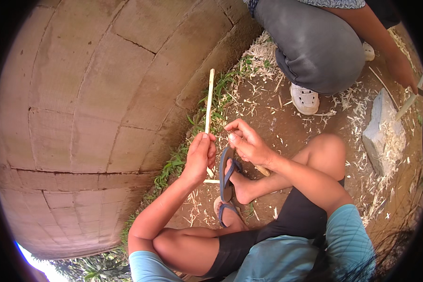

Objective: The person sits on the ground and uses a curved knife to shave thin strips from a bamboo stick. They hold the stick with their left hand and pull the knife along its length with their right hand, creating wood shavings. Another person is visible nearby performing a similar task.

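My left hand (200, 154) is closed around a pale, peeled wooden stick (210, 101). The stick's long end points up and away from me, and its short lower end shows below my fingers. Just to the right, my right hand (249, 143) has its fingers curled, with thumb and index finger near each other, apart from the stick. A rounded brown wooden piece (262, 170), like a handle, shows beneath my right wrist. Whether my right hand holds it is hidden. Another pale stick piece (211, 181) lies beside my sandal (226, 181).
A block wall (94, 94) rises on the left, with grass (171, 167) along its foot. At the upper right crouches a person in grey trousers (310, 47), their hand (403, 70) near a pale stick and a grey stone (380, 134). Wood shavings litter the dirt ground.
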`<state>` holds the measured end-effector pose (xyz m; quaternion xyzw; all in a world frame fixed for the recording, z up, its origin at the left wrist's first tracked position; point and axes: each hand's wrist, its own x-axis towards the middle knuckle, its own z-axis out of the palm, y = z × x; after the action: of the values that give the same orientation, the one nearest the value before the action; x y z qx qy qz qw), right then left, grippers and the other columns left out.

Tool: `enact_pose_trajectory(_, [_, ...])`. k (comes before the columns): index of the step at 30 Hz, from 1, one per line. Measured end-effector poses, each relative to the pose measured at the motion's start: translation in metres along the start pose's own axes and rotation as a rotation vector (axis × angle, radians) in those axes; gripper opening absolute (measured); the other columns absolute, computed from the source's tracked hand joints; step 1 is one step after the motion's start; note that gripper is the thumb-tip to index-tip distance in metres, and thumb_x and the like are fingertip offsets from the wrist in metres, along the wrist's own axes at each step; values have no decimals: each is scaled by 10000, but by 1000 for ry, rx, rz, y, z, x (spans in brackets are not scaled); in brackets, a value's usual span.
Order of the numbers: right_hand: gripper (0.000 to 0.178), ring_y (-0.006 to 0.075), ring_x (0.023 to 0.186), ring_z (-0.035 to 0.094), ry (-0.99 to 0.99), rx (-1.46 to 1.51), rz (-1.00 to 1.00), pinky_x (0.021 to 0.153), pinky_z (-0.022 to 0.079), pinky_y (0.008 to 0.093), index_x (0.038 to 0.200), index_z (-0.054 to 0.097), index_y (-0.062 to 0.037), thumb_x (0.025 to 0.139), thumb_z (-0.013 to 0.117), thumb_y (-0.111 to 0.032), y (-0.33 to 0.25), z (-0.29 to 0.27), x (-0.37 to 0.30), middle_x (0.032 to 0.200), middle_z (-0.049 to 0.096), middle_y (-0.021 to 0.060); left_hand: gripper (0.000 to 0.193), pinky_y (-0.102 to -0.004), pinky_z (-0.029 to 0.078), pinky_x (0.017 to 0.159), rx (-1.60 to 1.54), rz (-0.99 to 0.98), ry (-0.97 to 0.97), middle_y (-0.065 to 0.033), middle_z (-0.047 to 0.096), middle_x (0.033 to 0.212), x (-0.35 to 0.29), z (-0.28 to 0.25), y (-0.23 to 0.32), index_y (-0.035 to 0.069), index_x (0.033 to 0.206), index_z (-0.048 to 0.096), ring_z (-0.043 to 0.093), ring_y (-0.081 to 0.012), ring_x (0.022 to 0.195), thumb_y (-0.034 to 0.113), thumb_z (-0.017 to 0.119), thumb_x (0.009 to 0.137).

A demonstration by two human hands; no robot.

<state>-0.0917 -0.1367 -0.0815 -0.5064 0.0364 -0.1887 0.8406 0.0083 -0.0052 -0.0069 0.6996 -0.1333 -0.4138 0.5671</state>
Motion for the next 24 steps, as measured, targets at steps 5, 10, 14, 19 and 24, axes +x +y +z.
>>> enact_pose_trajectory(5, [380,45,751,488,246,-74,-30,643,436,221,1187,471,-21,932,591,-276,4,-4,3,884,509,5,220,-242,421,622,167,-20,-199,-5,525,822,-1,4,-3,92,1054,496,494,-101,680,281,390,1018])
enact_pose_trajectory(10, [279,65,656,493,148,-215,-163,554,433,222,1162,501,-32,906,594,-96,-3,3,8,832,512,6,193,-270,461,753,601,251,-312,-12,568,892,7,-4,-33,34,1080,560,542,-121,830,185,536,962])
enact_pose_trajectory(14, [291,216,755,618,86,-878,-554,605,516,321,1017,631,-105,748,614,4,-22,-7,12,873,586,42,366,-331,488,830,472,65,-214,-84,605,950,16,-19,-27,20,1167,535,591,-156,867,328,468,982])
enact_pose_trajectory(19, [324,189,761,607,-3,-1164,-750,565,524,313,971,672,-182,682,637,-39,-30,-21,11,890,600,-21,585,-333,558,660,-174,-385,-370,-137,613,934,7,-19,13,-6,1208,487,624,-192,755,505,310,984])
enact_pose_trajectory(24, [234,155,739,583,-110,-1260,-742,511,513,284,945,671,-211,730,632,-128,-23,-23,11,881,593,-52,489,-265,562,594,26,-348,-439,-132,636,899,4,-17,15,-4,1166,511,635,-153,735,439,436,972])
